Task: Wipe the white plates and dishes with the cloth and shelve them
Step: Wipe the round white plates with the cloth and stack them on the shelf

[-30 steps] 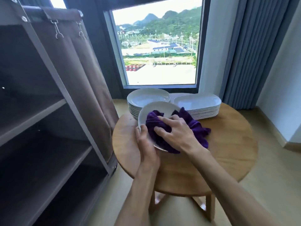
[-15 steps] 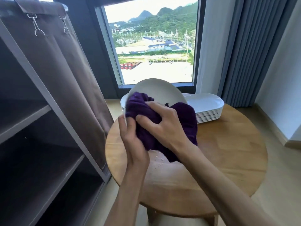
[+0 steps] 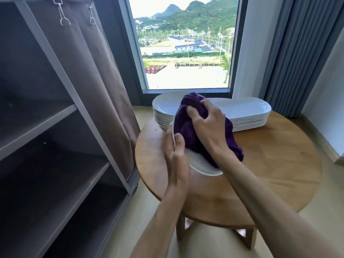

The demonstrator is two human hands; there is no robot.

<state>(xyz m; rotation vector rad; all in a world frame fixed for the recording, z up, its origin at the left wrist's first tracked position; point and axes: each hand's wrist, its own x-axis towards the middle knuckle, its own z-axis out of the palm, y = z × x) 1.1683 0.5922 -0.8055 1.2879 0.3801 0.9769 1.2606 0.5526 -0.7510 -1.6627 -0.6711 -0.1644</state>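
Purple cloth [image 3: 188,127] bunched under right hand [image 3: 208,127], pressed into white plate [image 3: 201,164] tilted above round wooden table [image 3: 270,164]. Left hand [image 3: 176,151] pinches rim only. Risk: hard rubbing levers plate loose; it drops.

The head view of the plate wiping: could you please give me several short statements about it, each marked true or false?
1. The right hand grips the purple cloth against the round white plate. True.
2. The left hand holds that plate's rim. True.
3. The plate lies flat on the round wooden table. False: it is held tilted above the table.
4. The grey shelf unit already holds plates. False: no plates show on its shelves.
5. Two stacks of white dishes stand on the table. True.
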